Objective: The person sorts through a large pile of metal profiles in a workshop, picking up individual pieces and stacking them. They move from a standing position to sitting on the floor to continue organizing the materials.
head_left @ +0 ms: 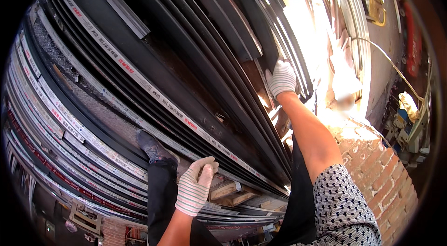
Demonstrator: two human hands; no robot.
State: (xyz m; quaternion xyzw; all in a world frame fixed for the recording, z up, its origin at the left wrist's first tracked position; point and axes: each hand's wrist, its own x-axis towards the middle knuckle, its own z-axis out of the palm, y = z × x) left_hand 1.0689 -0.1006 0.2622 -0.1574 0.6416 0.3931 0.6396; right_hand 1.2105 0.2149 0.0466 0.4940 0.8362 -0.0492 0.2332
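Observation:
I look down on a stack of long dark metal profiles (186, 60), several with white printed tape strips (135, 78) along them. My right hand (281, 78), in a striped white work glove, reaches up and grips the edge of one dark profile near the stack's right side. My left hand (195, 185), gloved the same way, rests low on the near edge of a taped profile, fingers curled over it. My dark shoe (153, 146) and trouser leg stand on the stack just left of that hand.
Wooden blocks (228, 192) lie under the profiles by my left hand. A brick wall (377, 167) runs along the lower right. Bright sunlit ground, a curved white hose (391, 64) and yellow and red equipment are at upper right. More taped profiles fill the left.

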